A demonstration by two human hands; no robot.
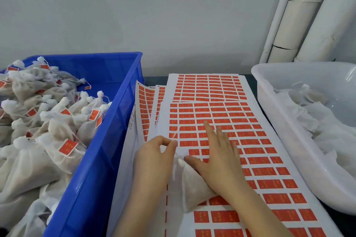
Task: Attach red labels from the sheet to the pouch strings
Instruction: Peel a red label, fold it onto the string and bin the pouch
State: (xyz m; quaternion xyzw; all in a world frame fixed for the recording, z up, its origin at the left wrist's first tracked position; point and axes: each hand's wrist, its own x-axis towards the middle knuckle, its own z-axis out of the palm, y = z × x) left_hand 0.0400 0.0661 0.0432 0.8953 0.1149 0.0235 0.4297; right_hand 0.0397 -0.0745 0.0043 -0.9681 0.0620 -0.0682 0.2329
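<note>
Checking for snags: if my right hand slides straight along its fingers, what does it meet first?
The right hand lies flat on the label sheet; ahead are only more red labels, then a second sheet. Nothing upright seems to block it.

Both bare forearms reach in over the near edge of the label sheet (260,140). The left hand (154,156) sits at the sheet's left margin, fingers curled, thumb and forefinger pinching a thin string (175,135). The right hand (217,156) lies palm down mid-sheet, fingers straight and spread.

Pale grey wall (134,5), white pipes (296,21) at right; dark tabletop (251,90)
</note>
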